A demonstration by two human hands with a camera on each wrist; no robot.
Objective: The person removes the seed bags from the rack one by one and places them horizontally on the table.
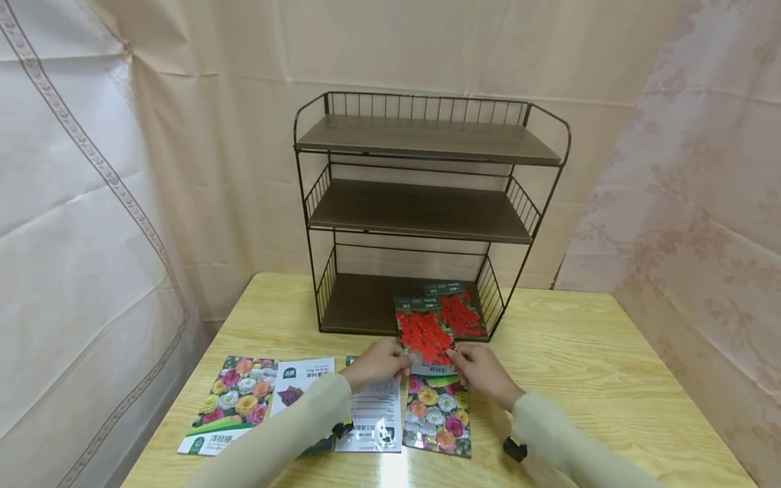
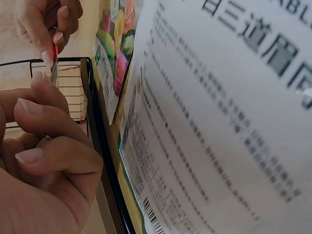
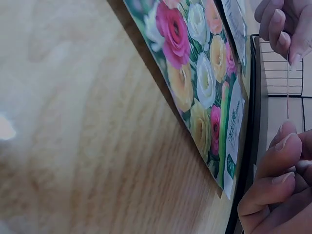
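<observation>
A seed packet with red flowers is pinched at its two lower corners, by my left hand on one side and my right hand on the other. Its top end reaches over the front of the rack's bottom shelf. Behind it, a second red-flower packet lies on that shelf. Both wrist views show the held packet almost edge-on, a thin line between the fingertips. Below the hands, a packet with many-coloured flowers lies on the table.
The three-tier rack has dark shelves and thin wire sides. To the left on the wooden table lie another many-coloured flower packet, a white packet with a purple plant and a packet with its printed text side up.
</observation>
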